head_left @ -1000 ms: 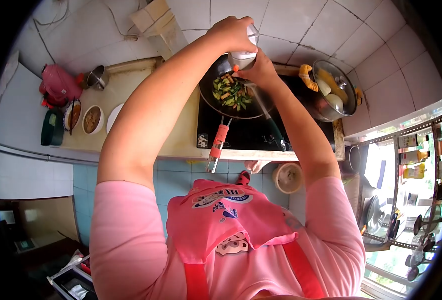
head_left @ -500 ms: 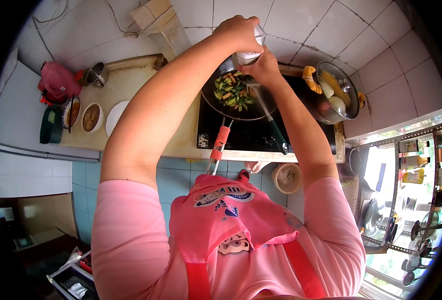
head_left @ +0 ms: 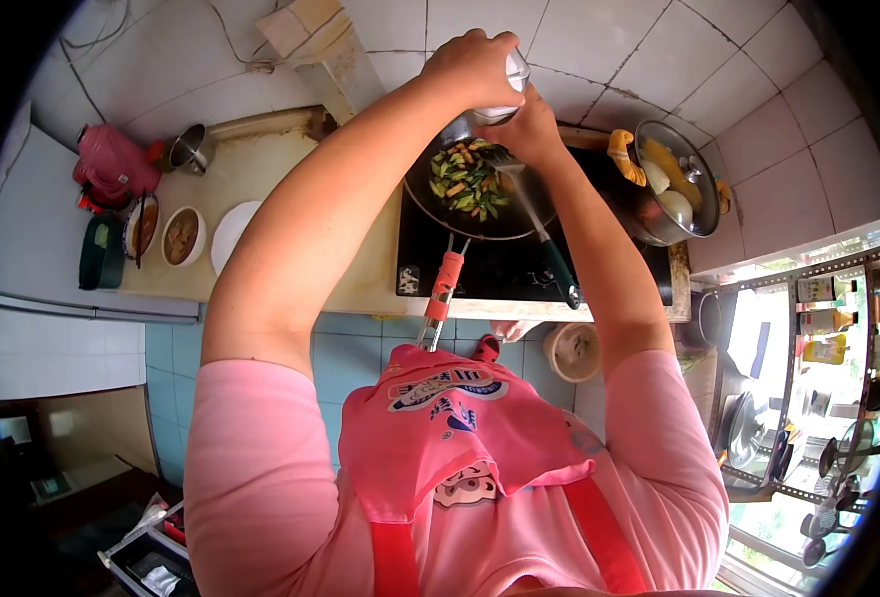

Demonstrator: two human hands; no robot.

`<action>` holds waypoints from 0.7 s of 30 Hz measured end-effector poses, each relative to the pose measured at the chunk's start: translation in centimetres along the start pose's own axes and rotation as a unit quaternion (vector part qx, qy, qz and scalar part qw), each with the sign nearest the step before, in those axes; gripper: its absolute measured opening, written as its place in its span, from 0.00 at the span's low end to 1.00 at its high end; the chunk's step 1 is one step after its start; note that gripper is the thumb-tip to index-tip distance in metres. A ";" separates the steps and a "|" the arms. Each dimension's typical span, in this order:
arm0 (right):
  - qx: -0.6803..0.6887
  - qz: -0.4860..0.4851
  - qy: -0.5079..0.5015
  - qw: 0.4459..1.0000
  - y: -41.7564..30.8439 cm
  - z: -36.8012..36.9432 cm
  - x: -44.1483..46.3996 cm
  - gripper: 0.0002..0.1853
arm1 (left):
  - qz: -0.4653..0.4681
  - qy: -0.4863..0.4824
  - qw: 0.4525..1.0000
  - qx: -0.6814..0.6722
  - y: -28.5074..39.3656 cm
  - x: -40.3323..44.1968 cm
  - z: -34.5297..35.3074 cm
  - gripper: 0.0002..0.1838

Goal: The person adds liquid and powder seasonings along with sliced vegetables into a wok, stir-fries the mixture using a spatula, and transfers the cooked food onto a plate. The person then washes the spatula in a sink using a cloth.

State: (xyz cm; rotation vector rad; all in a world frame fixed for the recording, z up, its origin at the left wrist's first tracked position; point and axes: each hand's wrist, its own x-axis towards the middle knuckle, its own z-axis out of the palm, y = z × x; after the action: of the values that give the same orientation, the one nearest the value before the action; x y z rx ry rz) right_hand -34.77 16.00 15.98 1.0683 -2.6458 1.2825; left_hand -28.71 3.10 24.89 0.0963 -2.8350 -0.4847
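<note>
Above the far side of the wok (head_left: 504, 236), my left hand (head_left: 473, 68) is wrapped round a clear container with white contents (head_left: 515, 75). My right hand (head_left: 526, 127) is closed against the container's lower end, its fingers partly hidden. Chopped green vegetables with paler pieces (head_left: 468, 179) lie in the wok. A spatula (head_left: 549, 249) with a dark green handle rests in the wok, its handle over the black cooktop (head_left: 619, 269). The wok's handle (head_left: 445, 287) has a red grip and points toward me.
A glass-lidded pot (head_left: 667, 229) with yellow cloth on its handles stands at the right. On the left counter (head_left: 345, 284) are a white plate (head_left: 231, 234), a bowl of food (head_left: 183, 237), a metal cup (head_left: 191, 151) and a pink kettle (head_left: 116, 164). A bucket (head_left: 571, 351) stands below.
Both hands have shifted slightly right with the container. The orange piece seen at its lower end a second ago no longer shows.
</note>
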 end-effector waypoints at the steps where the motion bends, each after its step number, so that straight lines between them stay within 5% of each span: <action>1: 0.007 -0.008 0.002 1.000 0.0 0.0 0.1 0.42 | 0.002 0.002 1.000 0.005 -0.1 0.0 -0.1 0.42; 21: 0.008 -0.055 0.012 0.998 -0.5 0.1 0.2 0.41 | 0.010 0.023 1.000 -0.003 -0.6 -0.3 -0.8 0.41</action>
State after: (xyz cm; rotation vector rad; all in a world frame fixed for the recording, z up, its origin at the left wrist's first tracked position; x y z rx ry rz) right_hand -34.58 15.56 16.30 1.1748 -2.5247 1.2883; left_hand -28.21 2.31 25.36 0.0765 -2.7876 -0.4795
